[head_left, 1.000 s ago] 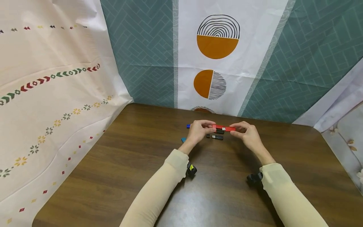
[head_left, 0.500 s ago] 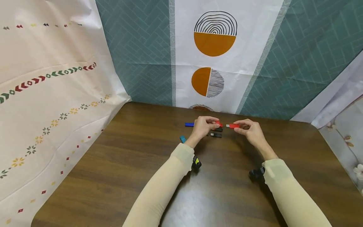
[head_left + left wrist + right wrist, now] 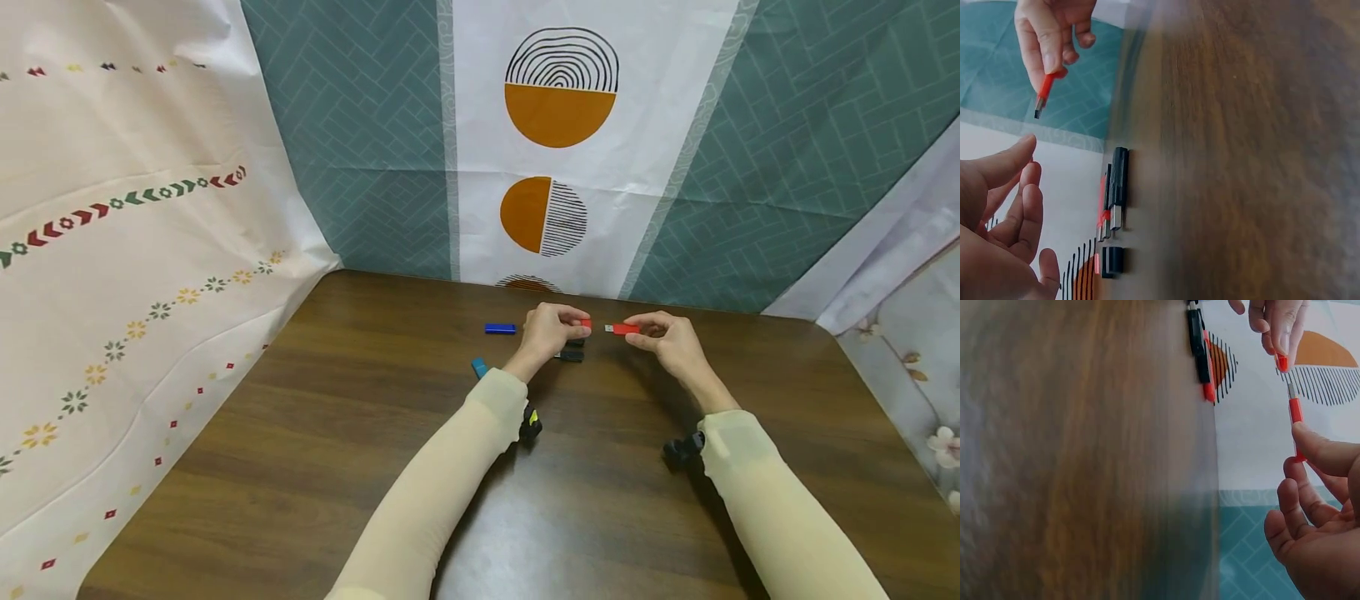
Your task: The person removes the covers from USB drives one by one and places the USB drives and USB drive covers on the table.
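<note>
My left hand pinches a small red cap between thumb and fingers. Facing it, my right hand holds a red USB flash drive by its back end. The drive's bare metal connector points left at the cap, and a short gap separates the two. Both pieces are raised above the tabletop. Below them, in the left wrist view, lie black flash drives, a red flash drive and a black cap. In the head view my left hand hides part of this group.
Left of my left hand a blue stick lies on the wooden table. A teal piece sits nearer, partly behind my forearm. Patterned cloth hangs along the table's back edge, and a pale cloth along its left.
Both hands have shifted right over the table with the red cap and red flash drive. The blue stick has come out fully from behind my left hand, which now covers more of the black drives.
</note>
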A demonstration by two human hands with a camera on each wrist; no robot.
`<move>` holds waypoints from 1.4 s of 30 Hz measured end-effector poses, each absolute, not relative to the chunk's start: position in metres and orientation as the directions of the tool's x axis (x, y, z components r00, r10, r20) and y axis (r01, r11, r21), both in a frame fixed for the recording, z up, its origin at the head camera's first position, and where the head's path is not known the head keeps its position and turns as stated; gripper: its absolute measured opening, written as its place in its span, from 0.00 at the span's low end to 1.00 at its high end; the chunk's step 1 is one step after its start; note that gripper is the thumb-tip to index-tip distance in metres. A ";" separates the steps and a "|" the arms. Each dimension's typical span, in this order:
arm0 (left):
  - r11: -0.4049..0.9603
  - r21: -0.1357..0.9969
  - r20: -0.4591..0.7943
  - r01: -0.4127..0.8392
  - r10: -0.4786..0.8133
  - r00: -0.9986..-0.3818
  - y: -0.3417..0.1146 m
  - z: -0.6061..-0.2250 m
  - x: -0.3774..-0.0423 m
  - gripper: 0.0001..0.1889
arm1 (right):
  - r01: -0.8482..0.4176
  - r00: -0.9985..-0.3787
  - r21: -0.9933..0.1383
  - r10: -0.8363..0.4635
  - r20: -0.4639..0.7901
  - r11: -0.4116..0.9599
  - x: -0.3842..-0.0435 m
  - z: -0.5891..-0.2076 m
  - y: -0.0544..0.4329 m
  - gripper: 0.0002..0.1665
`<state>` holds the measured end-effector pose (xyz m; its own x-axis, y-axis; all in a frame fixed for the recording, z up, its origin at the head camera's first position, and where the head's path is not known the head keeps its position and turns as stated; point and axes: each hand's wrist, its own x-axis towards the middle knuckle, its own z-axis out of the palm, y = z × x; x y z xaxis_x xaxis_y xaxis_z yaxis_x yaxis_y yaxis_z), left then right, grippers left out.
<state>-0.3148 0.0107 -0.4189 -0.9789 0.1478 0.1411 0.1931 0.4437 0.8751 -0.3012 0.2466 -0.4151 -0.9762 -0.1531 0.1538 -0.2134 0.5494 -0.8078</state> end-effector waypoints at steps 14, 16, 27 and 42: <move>0.572 0.806 0.110 0.155 0.113 -0.987 0.033 -0.413 -0.326 0.10 | -0.177 -0.984 -0.819 -0.120 0.133 0.545 -0.312 -0.423 0.262 0.20; 0.575 0.803 0.106 0.154 0.116 -0.988 0.034 -0.413 -0.327 0.10 | -0.174 -0.984 -0.818 -0.115 0.133 0.547 -0.313 -0.424 0.263 0.19; 0.606 0.780 0.100 0.156 0.126 -0.987 0.040 -0.418 -0.332 0.10 | -0.167 -0.986 -0.824 -0.115 0.124 0.542 -0.318 -0.427 0.262 0.20; 0.681 0.720 0.082 0.135 0.110 -0.991 0.050 -0.419 -0.340 0.09 | -0.105 -0.991 -0.827 -0.127 0.041 0.553 -0.331 -0.430 0.268 0.22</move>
